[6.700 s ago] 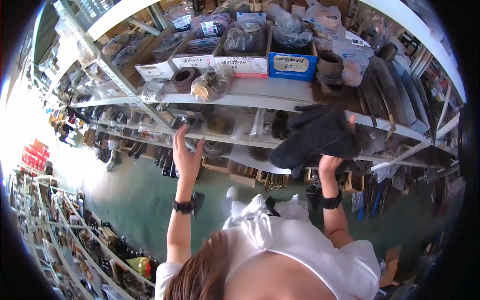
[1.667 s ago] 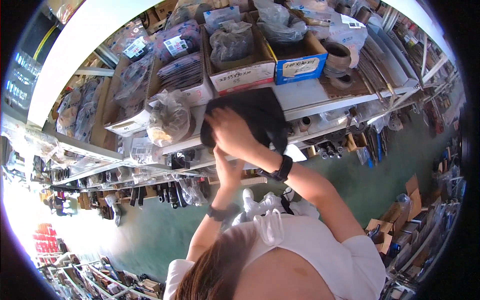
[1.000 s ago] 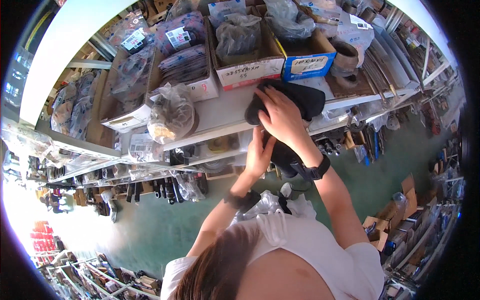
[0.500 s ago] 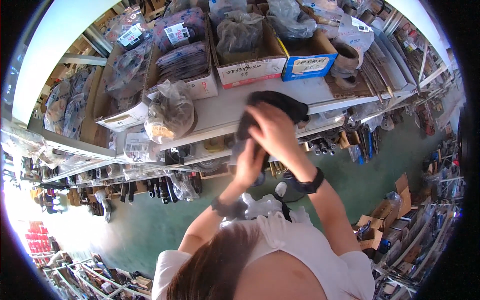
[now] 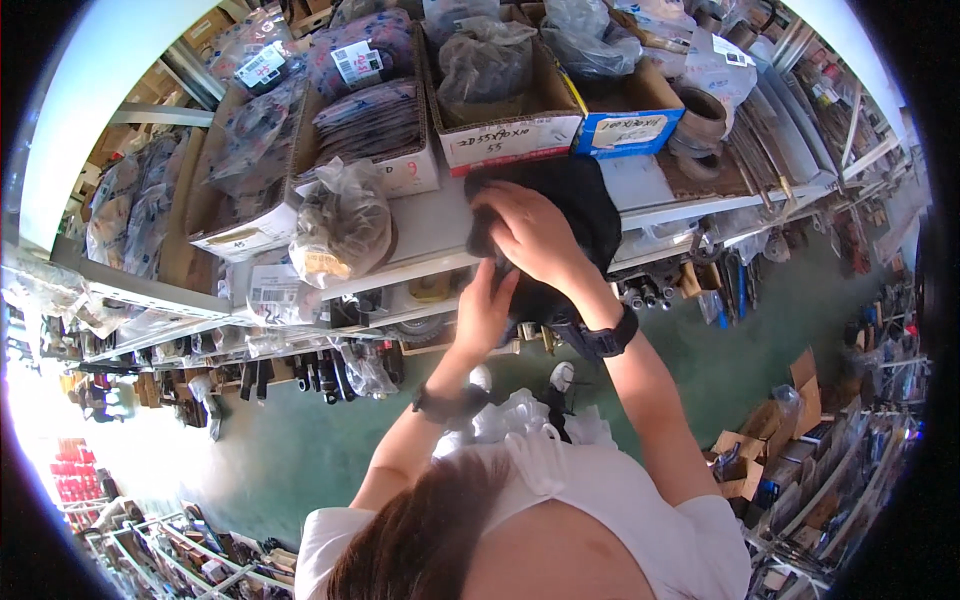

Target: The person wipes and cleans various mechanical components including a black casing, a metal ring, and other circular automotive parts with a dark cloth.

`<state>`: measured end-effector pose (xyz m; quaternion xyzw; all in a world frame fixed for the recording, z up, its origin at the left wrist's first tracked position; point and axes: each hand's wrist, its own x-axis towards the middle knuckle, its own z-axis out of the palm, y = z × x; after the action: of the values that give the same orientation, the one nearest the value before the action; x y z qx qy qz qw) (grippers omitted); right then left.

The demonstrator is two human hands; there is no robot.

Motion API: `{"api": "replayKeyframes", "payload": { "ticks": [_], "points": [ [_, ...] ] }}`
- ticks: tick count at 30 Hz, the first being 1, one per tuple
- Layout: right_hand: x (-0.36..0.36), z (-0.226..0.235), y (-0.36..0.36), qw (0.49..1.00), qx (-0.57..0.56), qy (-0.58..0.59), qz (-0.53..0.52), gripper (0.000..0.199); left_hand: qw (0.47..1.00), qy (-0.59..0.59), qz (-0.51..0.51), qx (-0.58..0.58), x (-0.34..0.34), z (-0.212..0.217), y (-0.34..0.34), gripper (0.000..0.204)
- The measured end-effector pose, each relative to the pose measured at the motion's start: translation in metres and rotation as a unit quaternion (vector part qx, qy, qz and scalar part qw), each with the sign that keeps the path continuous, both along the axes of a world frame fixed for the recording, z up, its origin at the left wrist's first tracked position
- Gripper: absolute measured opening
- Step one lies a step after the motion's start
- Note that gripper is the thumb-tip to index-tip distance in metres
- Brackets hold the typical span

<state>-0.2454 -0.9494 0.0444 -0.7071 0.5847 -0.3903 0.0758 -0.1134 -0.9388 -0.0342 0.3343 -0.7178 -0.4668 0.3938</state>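
A piece of black cloth (image 5: 588, 205) lies bunched over the front edge of the shelf, and part of it hangs down below that edge. Its exact kind does not show. My right hand (image 5: 535, 238) grips the cloth's upper left part with curled fingers. Just below, my left hand (image 5: 483, 312) pinches the lower left edge of the same cloth, its fingertips partly hidden by the fabric. Behind the cloth stands a white and red cardboard box (image 5: 510, 142) holding plastic-wrapped parts. A blue box (image 5: 627, 132) sits to its right.
On the shelf's front edge (image 5: 430, 255), a plastic-wrapped round part (image 5: 340, 225) stands to the left. Brown rings (image 5: 700, 120) and metal rods (image 5: 760, 150) lie at the right. Lower shelves hold many metal parts. Open cartons (image 5: 745, 460) stand on the green floor at the right.
The black cloth has spread out wider, reaching farther right and hanging lower. My right hand has shifted slightly left and down, and my left hand slightly left.
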Motion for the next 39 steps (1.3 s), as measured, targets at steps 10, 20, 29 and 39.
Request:
{"api": "replayKeyframes", "payload": {
  "ticks": [10,20,29,39],
  "points": [
    [-0.005,-0.004,0.052,0.999,0.020,-0.007,-0.046,0.026,0.996,-0.069,-0.056,0.015,-0.002,-0.016,0.033,0.030],
    [0.043,-0.014,-0.017,0.999,-0.026,0.035,0.031,0.035,0.996,0.029,0.083,0.001,0.039,-0.014,0.002,0.023],
    [-0.035,-0.002,0.024,0.992,0.035,0.091,-0.076,0.038,0.998,-0.049,0.031,0.003,-0.010,0.013,0.015,0.023],
    [-0.045,-0.002,0.037,0.982,0.017,0.146,-0.123,0.042,0.997,-0.060,-0.024,0.045,-0.024,0.005,0.015,0.026]
  ]
}}
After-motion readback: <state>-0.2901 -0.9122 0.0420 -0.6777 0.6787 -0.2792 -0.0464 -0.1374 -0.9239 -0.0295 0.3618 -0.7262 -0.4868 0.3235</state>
